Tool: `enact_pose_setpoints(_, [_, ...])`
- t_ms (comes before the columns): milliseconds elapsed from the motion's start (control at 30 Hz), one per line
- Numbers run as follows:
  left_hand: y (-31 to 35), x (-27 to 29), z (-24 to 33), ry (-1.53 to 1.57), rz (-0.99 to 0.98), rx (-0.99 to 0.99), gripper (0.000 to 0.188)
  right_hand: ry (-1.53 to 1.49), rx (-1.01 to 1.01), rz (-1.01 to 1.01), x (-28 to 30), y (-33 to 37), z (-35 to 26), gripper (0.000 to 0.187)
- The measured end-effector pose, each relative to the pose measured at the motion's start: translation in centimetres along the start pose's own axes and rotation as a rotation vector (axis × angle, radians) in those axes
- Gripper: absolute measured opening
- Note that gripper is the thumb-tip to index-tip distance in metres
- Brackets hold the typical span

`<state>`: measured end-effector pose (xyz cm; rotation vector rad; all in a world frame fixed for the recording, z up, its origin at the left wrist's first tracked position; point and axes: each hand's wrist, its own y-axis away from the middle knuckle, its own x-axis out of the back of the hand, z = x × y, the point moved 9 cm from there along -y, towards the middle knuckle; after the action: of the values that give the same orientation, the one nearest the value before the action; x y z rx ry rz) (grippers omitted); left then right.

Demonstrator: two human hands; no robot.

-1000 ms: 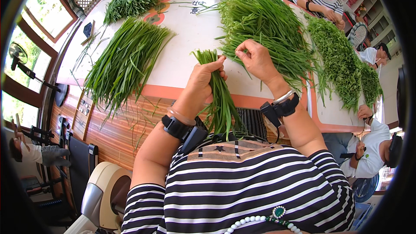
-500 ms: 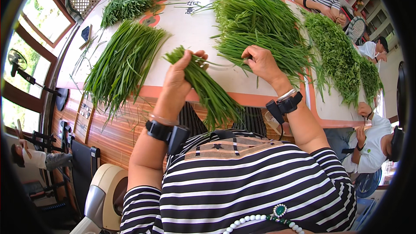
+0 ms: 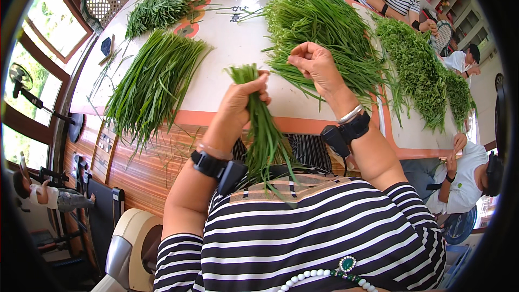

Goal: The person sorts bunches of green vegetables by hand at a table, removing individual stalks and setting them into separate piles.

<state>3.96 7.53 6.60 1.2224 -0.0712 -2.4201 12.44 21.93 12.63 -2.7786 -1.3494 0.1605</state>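
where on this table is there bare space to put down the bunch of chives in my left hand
Bare white tabletop lies between the sorted chive pile on the left and the big loose heap on the right, just beyond your left hand. The right side is crowded with greens.

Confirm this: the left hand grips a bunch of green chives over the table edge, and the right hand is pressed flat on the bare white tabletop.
One detail is off. The head view shows the left hand gripping the bunch of green chives over the table edge, but the right hand is not flat on the tabletop: it is raised, fingers curled, over the large chive pile.
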Motion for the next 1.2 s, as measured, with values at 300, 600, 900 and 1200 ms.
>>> enact_pose_setpoints(300, [-1.9, 0.6, -2.5, 0.12, 0.055, 0.024, 0.017, -0.044, -0.039, -0.069, -3.8, 0.8, 0.1, 0.014])
enact_pose_setpoints(600, [-1.7, 1.3, -1.7, 0.178, 0.0, -0.009, 0.018, 0.661, 0.229, -0.096, -3.7, 3.0, 0.3, 0.013])
enact_pose_setpoints(900, [-0.6, 2.9, 0.3, 0.269, -0.15, -0.09, 0.021, 0.753, -0.003, -0.548, -3.0, 5.9, 1.7, 0.011])
enact_pose_setpoints(1200, [0.0, 1.9, -0.3, 0.159, 0.047, -0.002, 0.011, 1.005, 0.247, -0.104, 0.5, 1.8, 1.4, 0.011])
